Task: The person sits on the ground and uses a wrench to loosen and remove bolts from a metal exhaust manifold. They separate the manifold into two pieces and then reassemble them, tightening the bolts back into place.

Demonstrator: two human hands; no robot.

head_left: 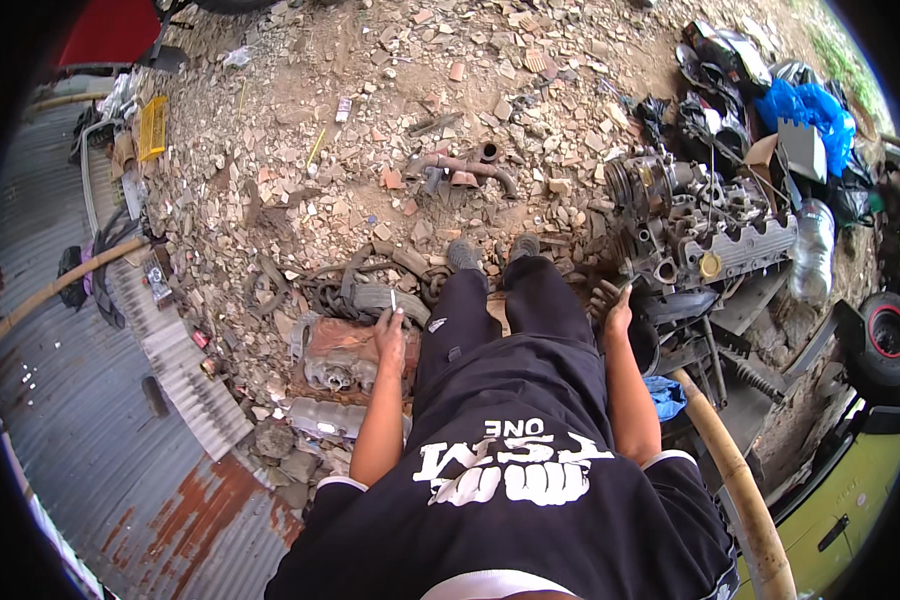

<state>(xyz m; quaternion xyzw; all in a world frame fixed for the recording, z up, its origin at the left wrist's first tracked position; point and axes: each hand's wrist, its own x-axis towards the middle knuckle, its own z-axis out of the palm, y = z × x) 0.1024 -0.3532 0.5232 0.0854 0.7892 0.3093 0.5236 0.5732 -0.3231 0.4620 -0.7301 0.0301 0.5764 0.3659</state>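
My left hand [390, 345] pinches a thin white cigarette [393, 300] that points upward from the fingertips. Beneath and to the left of it lies a grimy, reddish-brown metal casing [340, 350], with a dark curved piece of rubber [380, 298] just beyond. My right hand [613, 305] hangs beside my right leg, its darkened fingers apart and nothing seen in them. Close to its right stands a greasy engine [735, 245] with a yellowish cap on its top. Whether those fingers touch the engine I cannot tell.
Broken rubble covers the ground, with rusty pipes [470, 172] ahead of my feet. Corrugated metal sheets [100, 400] flank the left. To the right are a clear plastic bottle [813, 250], a blue bag [810, 110], a bamboo pole [735, 470] and a yellow-green vehicle panel [850, 510].
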